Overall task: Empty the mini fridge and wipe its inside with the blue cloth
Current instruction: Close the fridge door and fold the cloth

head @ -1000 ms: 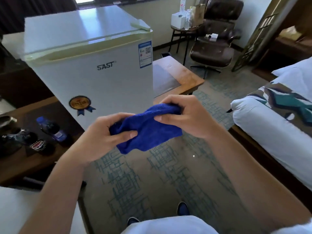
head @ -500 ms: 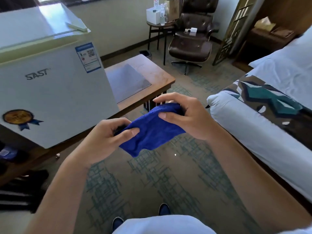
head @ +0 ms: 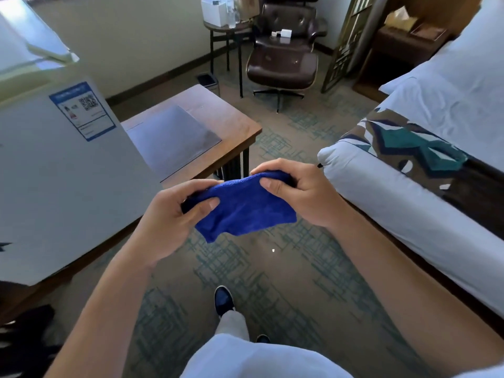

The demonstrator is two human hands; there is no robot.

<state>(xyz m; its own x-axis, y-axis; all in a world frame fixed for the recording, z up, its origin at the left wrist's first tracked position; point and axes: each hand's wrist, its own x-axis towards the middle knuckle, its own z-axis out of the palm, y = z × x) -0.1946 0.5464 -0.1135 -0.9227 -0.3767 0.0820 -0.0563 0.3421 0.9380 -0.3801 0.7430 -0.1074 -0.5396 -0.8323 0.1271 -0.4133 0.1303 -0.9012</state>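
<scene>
The blue cloth (head: 242,211) hangs folded between both hands, in front of me above the carpet. My left hand (head: 174,219) pinches its left end with thumb on top. My right hand (head: 297,192) grips its right end. The white mini fridge (head: 60,173) stands at the left on a low wooden table, its door shut, with a blue label near the top right corner. Its inside is hidden.
A wooden table (head: 229,124) with a grey mat runs right of the fridge. A bed (head: 409,192) with a patterned runner lies at the right. A brown lounge chair (head: 283,61) and a round side table (head: 226,28) stand at the back. My feet are on patterned carpet.
My view has swung right, so the fridge slid to the left edge and the bottles left of it went out of view. Both hands kept hold of the cloth and spread it slightly.
</scene>
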